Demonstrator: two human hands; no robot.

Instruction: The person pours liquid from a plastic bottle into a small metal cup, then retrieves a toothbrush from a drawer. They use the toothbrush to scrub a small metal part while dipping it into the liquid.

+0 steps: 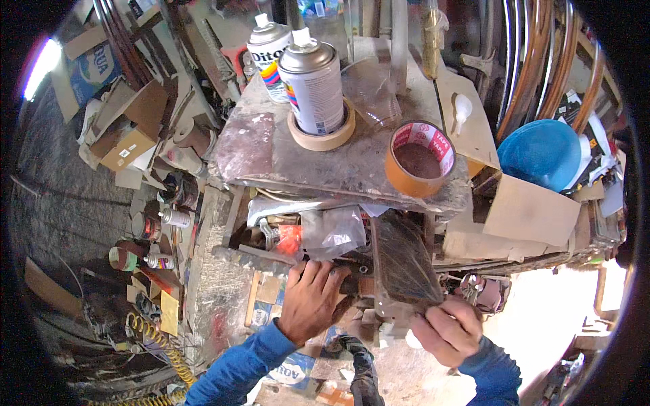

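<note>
My left hand (313, 298) has its fingers hooked over the front edge of an open wooden drawer (252, 260) under the workbench top. In the drawer lie clear plastic bags (336, 230), an orange-red item (290, 239) and metal parts, partly hidden. My right hand (447, 333) is closed on the near corner of a dark, flat, rectangular piece (406, 260) with a dusty, shiny face. That piece slants across the drawer's right side; its exact kind cannot be made out.
The worn bench top (305, 159) carries two spray cans (313, 88), the front one standing in a tan tape roll (345, 128), and an orange tape roll (403, 169). A blue bowl (542, 155) and cardboard (531, 210) are at right. A yellow coiled hose (159, 345) lies lower left.
</note>
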